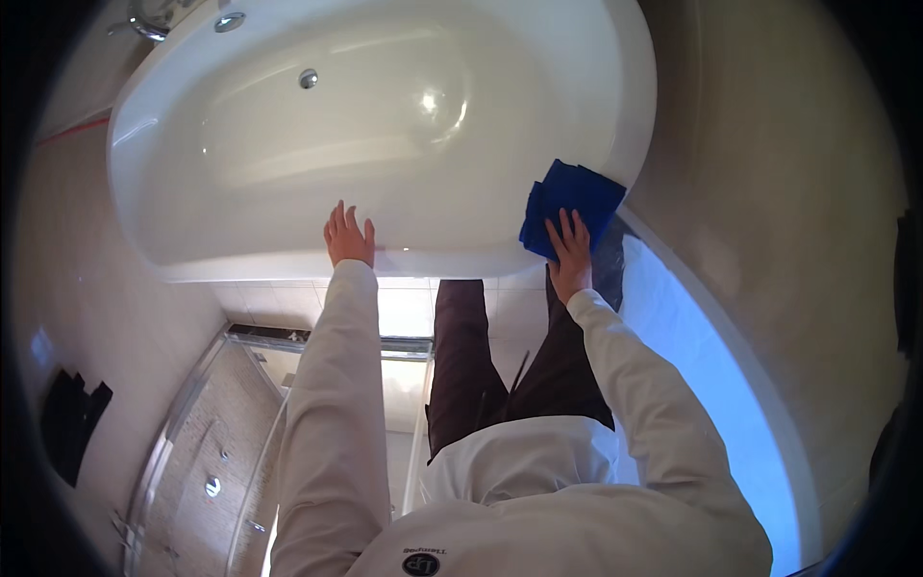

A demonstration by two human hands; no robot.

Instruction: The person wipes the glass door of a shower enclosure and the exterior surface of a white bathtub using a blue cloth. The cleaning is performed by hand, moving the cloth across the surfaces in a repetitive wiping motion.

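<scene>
A white bathtub (288, 209) with a glossy inside fills the upper part of the head view. My right hand (572, 252) presses a folded blue cloth (577, 184) flat on the tub's near right rim, fingers spread over its lower part. On the near rim, left of the cloth, rests my left hand (350, 234), bare and with its fingers apart. A round metal drain (308, 78) shows in the tub's floor, and an oval metal overflow fitting (230, 22) sits in the far left wall.
A chrome faucet (148, 27) stands beyond the tub's far left edge. Behind me at the lower left is a metal-framed glass shower enclosure (169, 433). A bright window (692, 346) lies to the right, and something black (74, 425) hangs at the left wall.
</scene>
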